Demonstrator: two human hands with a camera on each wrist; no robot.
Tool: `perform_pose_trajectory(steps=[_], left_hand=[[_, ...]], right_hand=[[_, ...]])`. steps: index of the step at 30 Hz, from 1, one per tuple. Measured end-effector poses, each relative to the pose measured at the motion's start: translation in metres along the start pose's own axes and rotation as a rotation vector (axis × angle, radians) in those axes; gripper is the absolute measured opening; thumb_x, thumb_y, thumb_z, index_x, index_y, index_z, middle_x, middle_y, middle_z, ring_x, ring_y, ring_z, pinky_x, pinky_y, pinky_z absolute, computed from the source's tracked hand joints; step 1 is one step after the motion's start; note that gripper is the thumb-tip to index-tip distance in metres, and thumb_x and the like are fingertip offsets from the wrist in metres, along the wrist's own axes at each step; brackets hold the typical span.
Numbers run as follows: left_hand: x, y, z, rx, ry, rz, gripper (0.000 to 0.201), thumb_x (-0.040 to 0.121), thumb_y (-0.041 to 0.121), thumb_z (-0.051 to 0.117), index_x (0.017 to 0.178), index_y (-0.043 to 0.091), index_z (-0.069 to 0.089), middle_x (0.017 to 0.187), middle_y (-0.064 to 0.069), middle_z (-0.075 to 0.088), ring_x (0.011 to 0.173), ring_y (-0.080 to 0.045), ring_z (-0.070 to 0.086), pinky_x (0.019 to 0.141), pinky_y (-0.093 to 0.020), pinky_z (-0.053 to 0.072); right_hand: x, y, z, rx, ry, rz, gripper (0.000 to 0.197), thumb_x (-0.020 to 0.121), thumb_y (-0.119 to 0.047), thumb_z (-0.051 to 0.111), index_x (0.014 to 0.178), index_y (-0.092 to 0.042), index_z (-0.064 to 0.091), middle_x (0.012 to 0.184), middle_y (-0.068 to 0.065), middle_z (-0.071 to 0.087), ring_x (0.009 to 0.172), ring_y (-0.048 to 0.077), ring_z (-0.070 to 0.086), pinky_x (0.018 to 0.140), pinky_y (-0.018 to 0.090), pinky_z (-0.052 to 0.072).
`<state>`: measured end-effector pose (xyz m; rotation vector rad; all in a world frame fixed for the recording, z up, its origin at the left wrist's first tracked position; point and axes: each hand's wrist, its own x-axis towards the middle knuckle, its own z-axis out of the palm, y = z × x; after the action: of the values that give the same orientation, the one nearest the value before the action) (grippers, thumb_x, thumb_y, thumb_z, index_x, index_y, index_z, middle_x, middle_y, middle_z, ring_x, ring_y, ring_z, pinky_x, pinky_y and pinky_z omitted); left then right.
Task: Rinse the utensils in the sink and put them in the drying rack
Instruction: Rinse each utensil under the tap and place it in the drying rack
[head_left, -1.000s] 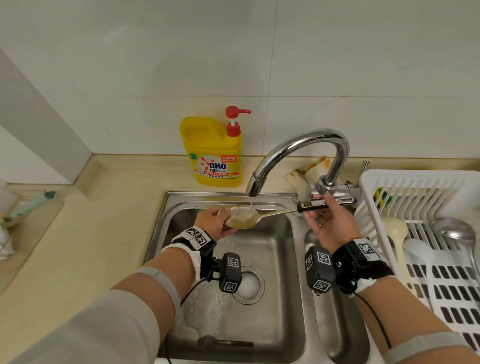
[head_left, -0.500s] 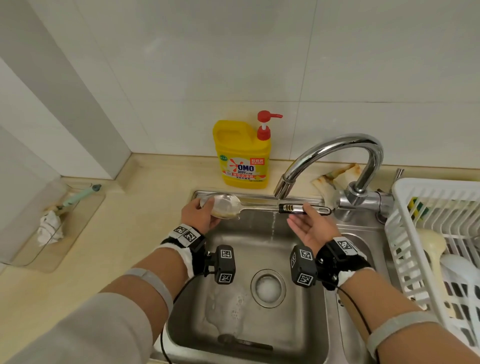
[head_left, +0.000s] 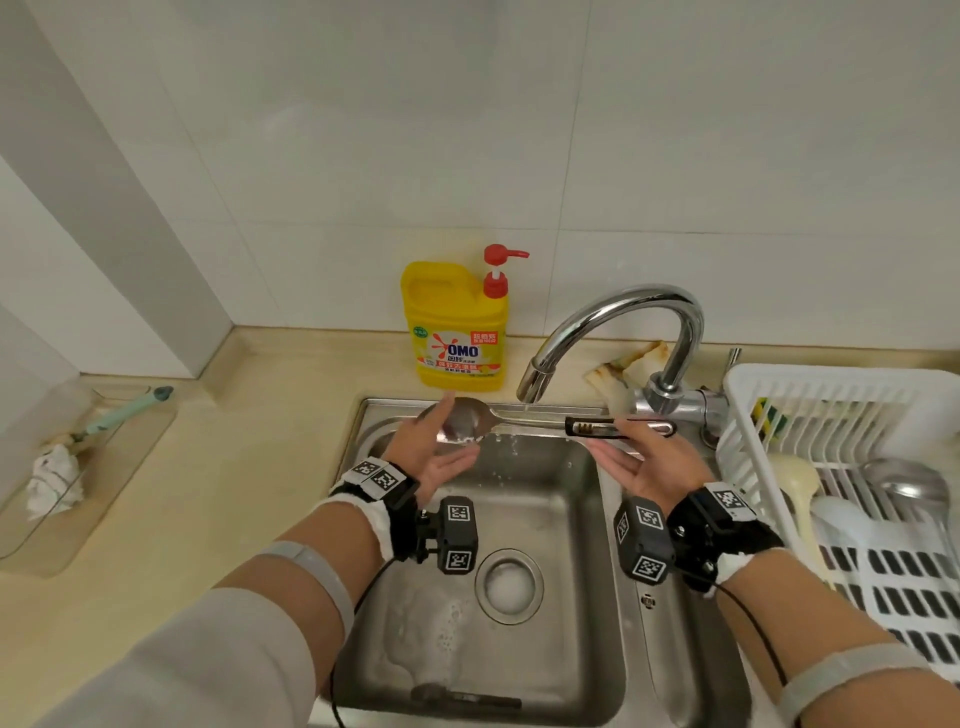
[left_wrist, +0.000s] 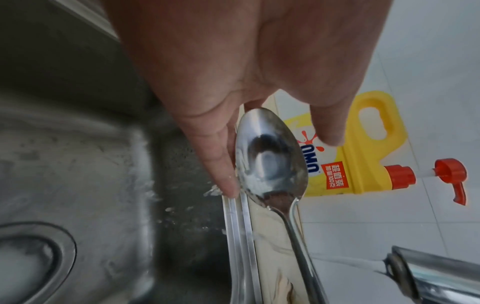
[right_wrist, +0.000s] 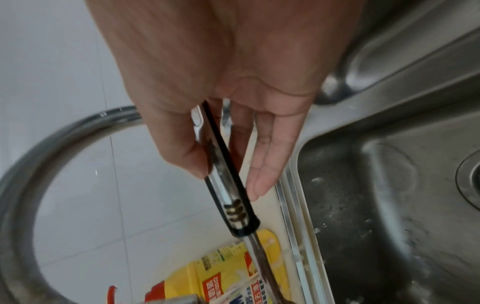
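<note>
A steel spoon (head_left: 462, 423) with a black handle (head_left: 597, 427) is held level over the back of the sink (head_left: 545, 545), under the faucet (head_left: 623, 322). A thin stream of water falls on its neck. My right hand (head_left: 631, 447) pinches the handle (right_wrist: 228, 185) between thumb and fingers. My left hand (head_left: 441, 441) is palm up with straight fingers (left_wrist: 221, 164) lying along the edge of the spoon's bowl (left_wrist: 270, 160), thumb apart. White foam clings to the bowl's lower edge. Another dark utensil (head_left: 467, 696) lies at the sink's near wall.
A white drying rack (head_left: 831, 395) stands right of the sink and holds ladles and a steel spoon. A yellow detergent bottle (head_left: 457, 332) stands behind the sink. A cloth lies behind the faucet's base. A brush and rag sit on a clear tray (head_left: 78, 467) at left.
The spoon has shifted left, so the water now falls on its neck instead of its bowl. My left hand has loosened from cupping the bowl to straight fingers beside it.
</note>
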<state>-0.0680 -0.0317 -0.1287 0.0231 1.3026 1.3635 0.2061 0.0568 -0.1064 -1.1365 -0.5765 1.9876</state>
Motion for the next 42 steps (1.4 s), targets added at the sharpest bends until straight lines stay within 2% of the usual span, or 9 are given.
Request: perform_pose_trajectory(steps=[3, 10, 12, 16, 22, 28, 33, 37, 42], left_hand=[[-0.005, -0.007, 0.006, -0.17, 0.003, -0.061, 0.076, 0.078, 0.041, 0.082, 0.138, 0.013, 0.045, 0.133, -0.031, 0.049, 0.105, -0.047, 0.067, 0.092, -0.051, 0.057], [-0.035, -0.016, 0.002, -0.174, -0.001, 0.046, 0.016, 0.095, -0.005, 0.049, 0.107, -0.01, 0.058, 0.119, -0.034, 0.063, 0.101, -0.043, 0.067, 0.092, -0.046, 0.057], [-0.047, -0.015, 0.003, -0.14, -0.008, 0.085, 0.016, 0.094, -0.011, 0.044, 0.102, -0.008, 0.058, 0.12, -0.033, 0.063, 0.102, -0.041, 0.066, 0.093, -0.048, 0.054], [-0.067, -0.015, -0.002, -0.022, 0.03, 0.17, 0.044, 0.096, -0.014, 0.044, 0.132, 0.01, 0.041, 0.112, -0.027, 0.065, 0.101, -0.039, 0.068, 0.085, -0.046, 0.055], [-0.102, -0.021, -0.004, 0.126, -0.017, 0.301, 0.022, 0.1, -0.005, 0.048, 0.115, 0.007, 0.058, 0.124, -0.024, 0.065, 0.103, -0.032, 0.07, 0.073, -0.035, 0.062], [-0.129, -0.019, 0.002, 0.102, -0.146, 0.337, 0.03, 0.103, 0.007, 0.049, 0.131, 0.001, 0.054, 0.119, -0.021, 0.07, 0.098, -0.025, 0.074, 0.073, -0.029, 0.061], [-0.14, -0.018, 0.024, 0.265, -0.201, 0.271, 0.043, 0.102, 0.052, 0.043, 0.121, 0.018, 0.06, 0.112, -0.009, 0.075, 0.1, -0.026, 0.073, 0.085, -0.043, 0.058], [-0.139, -0.035, 0.056, 0.672, -0.194, 0.365, 0.027, 0.102, 0.031, 0.052, 0.115, 0.011, 0.065, 0.1, -0.006, 0.073, 0.084, -0.017, 0.069, 0.08, -0.034, 0.056], [-0.139, -0.07, 0.108, 1.113, -0.395, 0.619, 0.016, 0.101, 0.023, 0.053, 0.105, 0.017, 0.067, 0.096, -0.001, 0.073, 0.078, -0.008, 0.068, 0.069, -0.022, 0.053]], right_hand=[[-0.018, -0.009, -0.015, -0.147, -0.051, 0.041, 0.012, 0.091, 0.002, 0.063, 0.1, -0.005, 0.062, 0.114, 0.029, 0.069, 0.102, 0.037, 0.072, 0.082, 0.038, 0.061], [-0.044, 0.003, -0.032, -1.001, -0.1, 0.109, 0.02, 0.084, -0.008, 0.076, 0.103, -0.007, 0.07, 0.086, 0.015, 0.071, 0.076, 0.02, 0.071, 0.068, 0.027, 0.055], [-0.043, 0.011, -0.027, -1.318, -0.182, 0.029, 0.02, 0.082, -0.018, 0.078, 0.099, -0.017, 0.068, 0.082, 0.007, 0.072, 0.07, 0.016, 0.07, 0.066, 0.026, 0.052], [-0.049, 0.036, -0.007, -1.643, -0.265, -0.198, 0.019, 0.083, -0.036, 0.073, 0.095, -0.034, 0.059, 0.093, -0.009, 0.065, 0.088, 0.015, 0.064, 0.083, 0.028, 0.049], [-0.066, 0.057, 0.029, -1.644, -0.341, -0.433, 0.013, 0.084, -0.043, 0.071, 0.093, -0.037, 0.063, 0.081, -0.018, 0.061, 0.081, 0.003, 0.06, 0.078, 0.024, 0.05], [-0.084, 0.055, 0.038, -1.655, -0.326, -0.534, 0.009, 0.078, -0.032, 0.073, 0.076, -0.029, 0.065, 0.077, -0.01, 0.067, 0.076, 0.009, 0.065, 0.075, 0.028, 0.055], [-0.11, 0.022, 0.027, -1.565, -0.241, -0.552, 0.009, 0.076, -0.024, 0.074, 0.075, -0.023, 0.066, 0.072, -0.004, 0.07, 0.066, 0.011, 0.068, 0.071, 0.032, 0.059], [-0.139, -0.017, -0.003, -1.517, -0.07, -0.545, 0.007, 0.079, -0.021, 0.074, 0.077, -0.023, 0.068, 0.072, -0.001, 0.072, 0.066, 0.01, 0.07, 0.072, 0.031, 0.059], [-0.178, -0.073, -0.058, -1.485, 0.209, -0.549, 0.005, 0.082, -0.018, 0.071, 0.079, -0.018, 0.067, 0.066, -0.002, 0.073, 0.059, 0.003, 0.069, 0.064, 0.025, 0.055]])
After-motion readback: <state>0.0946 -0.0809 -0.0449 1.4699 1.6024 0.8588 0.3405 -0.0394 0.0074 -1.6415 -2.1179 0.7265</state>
